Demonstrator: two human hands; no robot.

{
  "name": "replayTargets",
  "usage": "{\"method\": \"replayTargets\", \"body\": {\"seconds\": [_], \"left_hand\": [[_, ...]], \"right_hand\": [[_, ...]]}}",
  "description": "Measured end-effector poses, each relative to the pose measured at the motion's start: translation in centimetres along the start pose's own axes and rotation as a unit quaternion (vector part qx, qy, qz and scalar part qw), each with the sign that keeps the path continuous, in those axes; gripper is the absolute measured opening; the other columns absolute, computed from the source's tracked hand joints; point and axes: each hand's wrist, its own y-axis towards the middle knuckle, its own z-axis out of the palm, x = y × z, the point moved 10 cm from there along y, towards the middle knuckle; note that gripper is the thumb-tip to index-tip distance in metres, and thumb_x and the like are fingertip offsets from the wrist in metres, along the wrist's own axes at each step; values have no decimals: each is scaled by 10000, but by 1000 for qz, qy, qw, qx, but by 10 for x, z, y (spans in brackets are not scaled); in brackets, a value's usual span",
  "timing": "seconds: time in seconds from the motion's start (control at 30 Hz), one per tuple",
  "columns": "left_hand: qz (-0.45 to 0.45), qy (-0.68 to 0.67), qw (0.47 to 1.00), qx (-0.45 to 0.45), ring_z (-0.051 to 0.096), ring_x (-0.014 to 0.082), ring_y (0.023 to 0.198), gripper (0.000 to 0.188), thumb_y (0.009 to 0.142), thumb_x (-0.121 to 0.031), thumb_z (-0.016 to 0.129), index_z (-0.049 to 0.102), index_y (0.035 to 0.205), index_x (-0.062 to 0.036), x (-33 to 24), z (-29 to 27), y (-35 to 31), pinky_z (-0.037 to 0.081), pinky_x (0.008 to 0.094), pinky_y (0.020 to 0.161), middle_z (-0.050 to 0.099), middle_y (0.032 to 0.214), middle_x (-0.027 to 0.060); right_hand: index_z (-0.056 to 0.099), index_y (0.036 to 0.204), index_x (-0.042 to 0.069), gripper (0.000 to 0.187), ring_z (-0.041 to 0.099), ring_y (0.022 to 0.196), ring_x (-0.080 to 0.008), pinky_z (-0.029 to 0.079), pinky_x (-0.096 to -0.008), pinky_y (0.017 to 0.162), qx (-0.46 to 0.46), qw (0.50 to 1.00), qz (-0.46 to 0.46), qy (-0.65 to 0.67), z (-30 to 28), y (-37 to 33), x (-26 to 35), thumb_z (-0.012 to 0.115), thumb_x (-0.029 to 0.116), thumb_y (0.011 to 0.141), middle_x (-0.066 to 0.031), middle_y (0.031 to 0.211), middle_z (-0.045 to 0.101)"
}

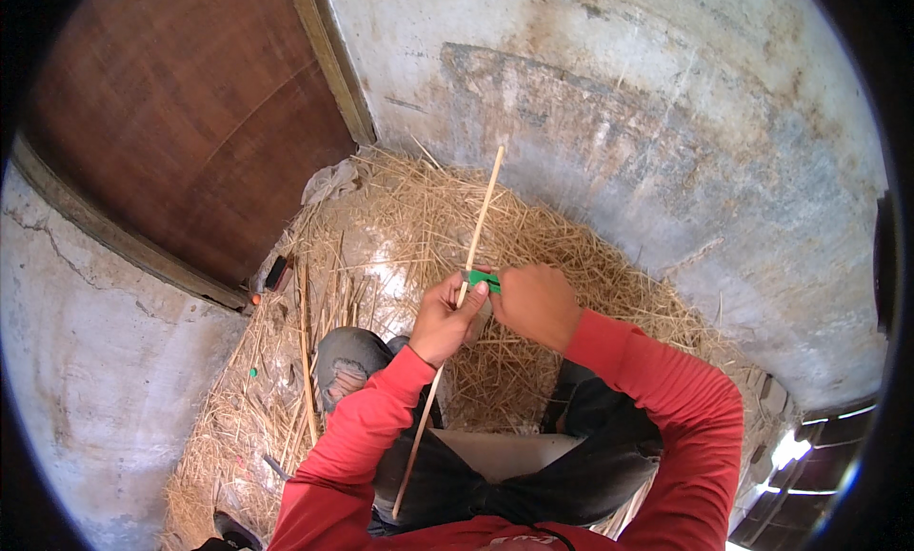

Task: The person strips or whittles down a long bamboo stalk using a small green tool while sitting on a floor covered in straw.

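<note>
A long, thin, pale wooden stick (486, 203) runs at a slant from above my hands down across my left thigh. My left hand (441, 324) is closed round it near the middle, the thumb pointing up towards a small green tool (485, 280). That tool lies against the stick, its end at the stick's edge; the fingers hide much of it, so I cannot tell its exact kind. Closed on its other end is my right hand (538, 303), level with the left and just to its right. Both forearms wear red sleeves.
Straw-like shavings (533, 237) cover the floor around my legs. Several long sticks (307, 351) lie to the left, near a small black and red object (277, 273) and a green cap (253, 371). A stained wall (647, 141) and a brown door (200, 113) enclose the corner.
</note>
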Motion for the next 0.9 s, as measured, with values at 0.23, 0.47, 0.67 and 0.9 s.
{"method": "replayTargets", "body": {"seconds": [0.23,0.47,0.67,0.9], "left_hand": [[126,230,958,-114,429,75,553,186,969,-172,658,694,1076,-24,2,-27,5,369,279,516,586,654,-6],[128,237,945,-184,419,91,532,161,945,-174,682,712,1040,-48,5,-38,9,356,300,503,555,606,28],[62,239,952,-182,483,66,620,201,981,-189,650,705,1057,-11,-9,-30,7,398,274,551,608,707,7],[21,100,994,-48,504,80,561,342,1042,-271,530,636,1268,-38,20,-20,-22,410,244,512,545,644,10]], "right_hand": [[719,842,37,218,729,726,-356,574,-461,613,30,998,11,-59,4,9,6,571,196,851,-181,808,723],[704,813,26,213,730,681,-331,572,-446,564,-32,995,27,-85,17,23,1,582,198,837,-174,750,714],[688,787,12,230,723,683,-310,569,-412,556,-48,990,2,-131,22,53,-13,597,216,841,-179,766,712],[680,864,-17,316,665,762,-440,547,-513,694,-210,937,270,-75,-106,48,-212,618,291,885,-257,810,674]]}}
